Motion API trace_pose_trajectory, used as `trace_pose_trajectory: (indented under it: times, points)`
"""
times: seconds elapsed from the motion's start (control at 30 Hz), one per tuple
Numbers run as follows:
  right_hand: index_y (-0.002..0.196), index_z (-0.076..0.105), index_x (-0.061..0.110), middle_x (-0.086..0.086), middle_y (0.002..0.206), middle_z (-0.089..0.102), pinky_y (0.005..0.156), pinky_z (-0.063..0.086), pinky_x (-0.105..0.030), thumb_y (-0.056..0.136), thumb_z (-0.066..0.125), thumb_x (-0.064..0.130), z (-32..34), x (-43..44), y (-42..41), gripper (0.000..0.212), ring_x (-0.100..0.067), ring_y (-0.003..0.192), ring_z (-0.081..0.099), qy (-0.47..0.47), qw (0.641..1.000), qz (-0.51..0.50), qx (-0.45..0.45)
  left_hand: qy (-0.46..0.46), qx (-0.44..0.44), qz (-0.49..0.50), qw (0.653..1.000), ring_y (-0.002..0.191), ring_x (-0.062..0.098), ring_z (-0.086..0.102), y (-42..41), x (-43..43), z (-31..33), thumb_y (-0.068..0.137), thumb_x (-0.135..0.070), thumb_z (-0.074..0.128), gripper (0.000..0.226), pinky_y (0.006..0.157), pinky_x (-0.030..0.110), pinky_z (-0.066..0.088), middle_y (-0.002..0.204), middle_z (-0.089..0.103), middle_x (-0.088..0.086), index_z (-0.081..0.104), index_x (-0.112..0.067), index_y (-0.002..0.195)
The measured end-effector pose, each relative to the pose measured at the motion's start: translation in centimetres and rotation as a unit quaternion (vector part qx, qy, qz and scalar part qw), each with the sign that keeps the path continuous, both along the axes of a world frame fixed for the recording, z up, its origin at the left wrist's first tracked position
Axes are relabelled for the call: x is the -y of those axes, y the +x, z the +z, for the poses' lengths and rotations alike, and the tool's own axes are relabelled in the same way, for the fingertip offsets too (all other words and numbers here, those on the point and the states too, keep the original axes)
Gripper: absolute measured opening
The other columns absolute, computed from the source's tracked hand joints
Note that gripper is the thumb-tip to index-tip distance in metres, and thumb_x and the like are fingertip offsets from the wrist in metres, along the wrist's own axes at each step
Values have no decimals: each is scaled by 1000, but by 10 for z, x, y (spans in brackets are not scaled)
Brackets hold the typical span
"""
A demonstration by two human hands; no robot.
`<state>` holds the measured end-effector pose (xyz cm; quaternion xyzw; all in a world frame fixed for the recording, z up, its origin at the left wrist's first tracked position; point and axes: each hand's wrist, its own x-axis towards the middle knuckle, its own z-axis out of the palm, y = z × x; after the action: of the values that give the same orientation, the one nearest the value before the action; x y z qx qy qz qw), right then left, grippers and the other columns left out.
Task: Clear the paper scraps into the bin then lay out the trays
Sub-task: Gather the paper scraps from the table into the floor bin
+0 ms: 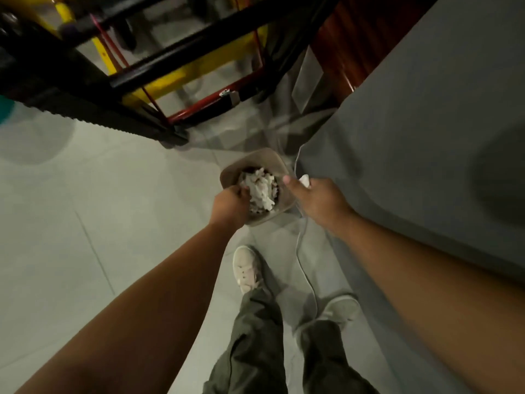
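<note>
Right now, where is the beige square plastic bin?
The beige bin stands on the floor at head-view centre, between the left hand and right hand, beside the grey table.

Single head-worn wide-angle view, aimed steeply down at the floor [85, 223]; bin [267, 160] just above centre, tabletop [426, 123] from 1 to 4 o'clock, shoes [245, 268] toward 6 o'clock.

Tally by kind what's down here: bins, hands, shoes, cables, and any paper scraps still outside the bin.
Bin: 1
Hands: 2, left hand, right hand
Shoes: 2
Cable: 1
Paper scrap, held by right hand: 1
Total: 7
</note>
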<state>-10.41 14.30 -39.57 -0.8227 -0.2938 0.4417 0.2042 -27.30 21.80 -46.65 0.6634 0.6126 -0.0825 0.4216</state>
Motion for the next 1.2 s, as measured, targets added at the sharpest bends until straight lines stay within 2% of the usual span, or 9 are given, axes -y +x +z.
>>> trace_pose_trajectory:
  times: [0.07,0.17,0.33,0.47,0.6,0.8,0.87,0.93,1.2]
  points:
    - [39,53,22,8,35,37,49,29,-27,88,55,61,-25,2,2,62,-11,46,38,-18,999,-38,-20,-22,-8,2,1000,113,41,57,6,-6,-23,105,-30,36,42,90,37,44,121,64,24,64,-2,119]
    - [44,49,17,7,44,41,47,27,-23,87,48,66,-61,6,4,65,-13,46,38,-49,994,-83,-47,-45,-8,10,999,116,39,57,15,-18,-49,104,-30,36,40,93,36,43,125,63,21,62,-6,123]
    - [67,50,17,0,58,45,53,31,-25,94,41,26,-92,7,7,29,-16,51,39,-74,993,-45,-76,-56,-2,22,998,111,36,61,18,-30,-70,99,-26,44,35,95,39,49,121,66,16,64,-9,122]
    - [70,60,15,-6,75,69,51,37,-25,94,55,23,-100,-6,-2,26,-6,49,50,-54,989,-84,-106,-12,-23,12,1000,108,39,60,8,-34,-71,103,-29,37,38,88,35,46,116,66,20,65,-6,117]
    - [77,65,14,-8,78,71,53,41,-25,86,71,22,-106,-23,-13,14,-5,50,49,-39,988,-110,-105,-5,-34,-4,999,102,38,61,-8,-37,-74,101,-32,39,39,80,35,45,110,67,20,64,-6,115]
    - [111,59,16,-1,103,61,85,53,-37,93,59,41,-115,-56,-29,31,-19,93,60,-56,990,-78,-101,-29,-40,-18,999,104,34,59,-26,-37,-75,97,-32,44,35,79,31,42,112,67,13,66,-11,115]
    - [120,56,17,-3,115,62,96,51,-44,92,59,42,-118,-61,-34,37,-22,106,60,-49,987,-92,-119,-23,-39,-15,999,104,33,60,-30,-37,-73,96,-32,44,35,82,32,45,111,68,12,67,-12,114]
    - [132,51,18,-4,130,58,104,45,-42,93,58,40,-119,-61,-34,45,-22,118,55,-46,990,-76,-107,-21,-39,-17,999,103,32,60,-35,-37,-71,97,-32,44,34,83,33,47,110,69,10,68,-13,112]
    - [135,51,13,-6,138,54,107,39,-32,92,63,35,-61,-33,-25,50,-23,127,51,-38,997,-5,-64,-3,-34,-22,999,106,31,60,-33,-25,-13,98,-30,41,35,85,34,47,115,68,10,66,-14,116]
